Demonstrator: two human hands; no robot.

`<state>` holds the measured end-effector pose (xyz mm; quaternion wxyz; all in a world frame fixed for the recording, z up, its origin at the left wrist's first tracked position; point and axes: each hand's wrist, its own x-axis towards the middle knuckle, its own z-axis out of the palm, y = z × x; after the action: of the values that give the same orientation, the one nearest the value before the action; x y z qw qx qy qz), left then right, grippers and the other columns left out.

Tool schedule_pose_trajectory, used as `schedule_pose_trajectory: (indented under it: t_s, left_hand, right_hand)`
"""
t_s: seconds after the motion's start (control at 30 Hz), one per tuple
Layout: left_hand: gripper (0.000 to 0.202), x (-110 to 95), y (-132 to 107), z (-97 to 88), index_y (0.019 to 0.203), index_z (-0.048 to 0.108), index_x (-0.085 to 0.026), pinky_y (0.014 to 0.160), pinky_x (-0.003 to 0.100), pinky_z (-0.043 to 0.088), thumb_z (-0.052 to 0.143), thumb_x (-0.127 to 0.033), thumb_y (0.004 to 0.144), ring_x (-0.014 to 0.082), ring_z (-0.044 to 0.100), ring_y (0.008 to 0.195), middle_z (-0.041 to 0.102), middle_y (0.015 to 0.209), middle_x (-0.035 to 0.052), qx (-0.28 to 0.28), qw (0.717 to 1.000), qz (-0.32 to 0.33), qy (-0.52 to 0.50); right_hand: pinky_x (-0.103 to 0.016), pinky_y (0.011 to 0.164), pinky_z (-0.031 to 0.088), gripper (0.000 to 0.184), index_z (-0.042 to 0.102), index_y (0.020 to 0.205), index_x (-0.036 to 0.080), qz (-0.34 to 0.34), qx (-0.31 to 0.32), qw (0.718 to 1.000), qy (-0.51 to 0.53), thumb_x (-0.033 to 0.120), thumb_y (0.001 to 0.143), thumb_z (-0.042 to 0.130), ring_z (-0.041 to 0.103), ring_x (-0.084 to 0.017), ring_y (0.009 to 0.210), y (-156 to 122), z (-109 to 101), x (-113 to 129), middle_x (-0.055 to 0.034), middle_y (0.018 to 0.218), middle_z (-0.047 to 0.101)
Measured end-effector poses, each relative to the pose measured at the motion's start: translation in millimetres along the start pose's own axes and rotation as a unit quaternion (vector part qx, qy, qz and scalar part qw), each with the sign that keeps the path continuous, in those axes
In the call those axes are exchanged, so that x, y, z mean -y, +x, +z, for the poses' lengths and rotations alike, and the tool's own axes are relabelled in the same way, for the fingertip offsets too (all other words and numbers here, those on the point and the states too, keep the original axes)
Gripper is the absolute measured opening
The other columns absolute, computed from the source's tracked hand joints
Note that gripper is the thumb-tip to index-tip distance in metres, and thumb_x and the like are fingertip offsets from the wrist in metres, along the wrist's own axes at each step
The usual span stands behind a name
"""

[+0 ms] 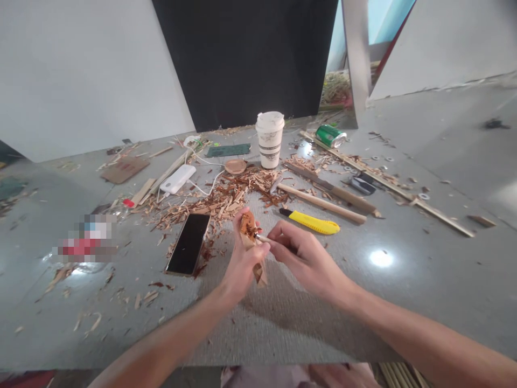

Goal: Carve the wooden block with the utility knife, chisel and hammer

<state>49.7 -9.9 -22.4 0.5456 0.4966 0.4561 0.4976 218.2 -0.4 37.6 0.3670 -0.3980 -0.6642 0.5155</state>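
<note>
My left hand (242,258) is wrapped round a small piece of reddish-brown wood (249,226), held upright above the grey table (404,280). My right hand (301,253) pinches a thin carving tool (263,238) whose tip touches the wood near its top. Both hands meet at the middle of the view, just in front of a heap of wood shavings (226,196). A black phone (188,243) lies flat to the left of my left hand. A yellow utility knife (313,221) lies just beyond my right hand.
A white paper cup (270,139) stands at the back centre, a green can (330,135) lies on its side to its right. Wooden sticks (323,202), a white power bank (177,179) with cable, washers and cardboard scraps are scattered about. A black panel stands behind.
</note>
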Motion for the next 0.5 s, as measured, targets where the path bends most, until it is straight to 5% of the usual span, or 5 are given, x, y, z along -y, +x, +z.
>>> schedule_pose_trajectory:
  t_s: [0.37, 0.5]
  left_hand:
    - [0.07, -13.6, -5.7, 12.3, 0.151, 0.032, -0.03, 0.094, 0.038, 0.06, 0.058, -0.047, 0.087, 0.0241, 0.064, 0.123, 0.058, 0.139, 0.0109, -0.041, 0.996, -0.051, -0.065]
    - [0.066, -12.0, -6.2, 13.0, 0.147, 0.039, -0.027, 0.091, 0.04, 0.061, 0.057, -0.052, 0.088, 0.0263, 0.065, 0.122, 0.061, 0.136, 0.0118, -0.029, 0.994, -0.072, -0.072]
  right_hand:
    - [-0.027, 0.053, 0.027, 0.031, 0.049, 0.087, 0.024, 0.04, -0.021, 0.994, 0.103, 0.049, 0.104, 0.055, 0.034, -0.011, 0.057, -9.2, 18.4, -4.9, 0.0067, 0.066, 0.045]
    - [-0.027, 0.055, 0.03, 0.031, 0.048, 0.086, 0.024, 0.017, -0.039, 0.998, 0.052, 0.047, 0.106, 0.051, 0.04, -0.012, 0.061, -9.4, 17.3, -3.9, 0.0051, 0.069, 0.048]
